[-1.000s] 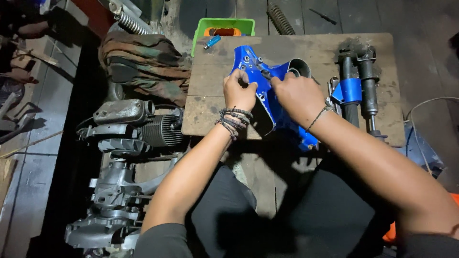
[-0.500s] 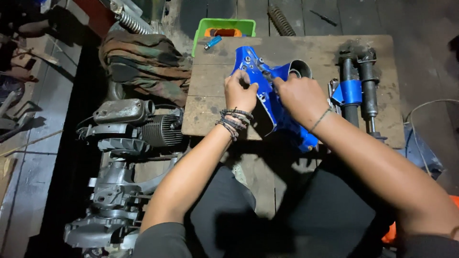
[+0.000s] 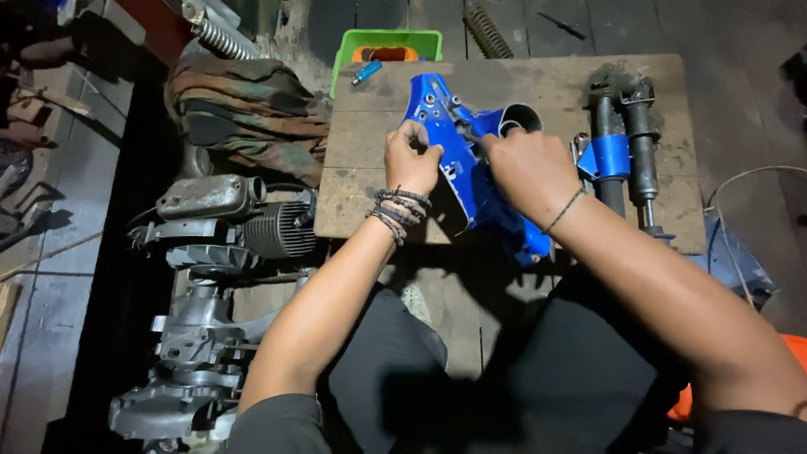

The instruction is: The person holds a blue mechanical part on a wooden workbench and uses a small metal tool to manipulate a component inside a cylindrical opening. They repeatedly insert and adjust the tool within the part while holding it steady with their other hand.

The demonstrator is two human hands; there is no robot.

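Observation:
A blue painted metal frame part (image 3: pixel 458 164) with bolt holes and a round tube opening lies on a worn wooden board (image 3: pixel 361 143). My left hand (image 3: pixel 410 157), with cord bracelets at the wrist, grips the part's left edge. My right hand (image 3: pixel 525 168) rests on the part's middle and pinches a small thin tool or fastener against it; what it pinches is too small to name.
A fork assembly (image 3: pixel 622 143) with dark tubes and a blue clamp lies on the board's right. A green tray (image 3: pixel 387 46) and a blue lighter (image 3: pixel 366 72) sit behind. A grey engine (image 3: pixel 218 277) stands at the left, a folded camouflage cloth (image 3: pixel 244 109) behind it.
Both hands stay on the blue part; my fingers have shifted only slightly along its upper section.

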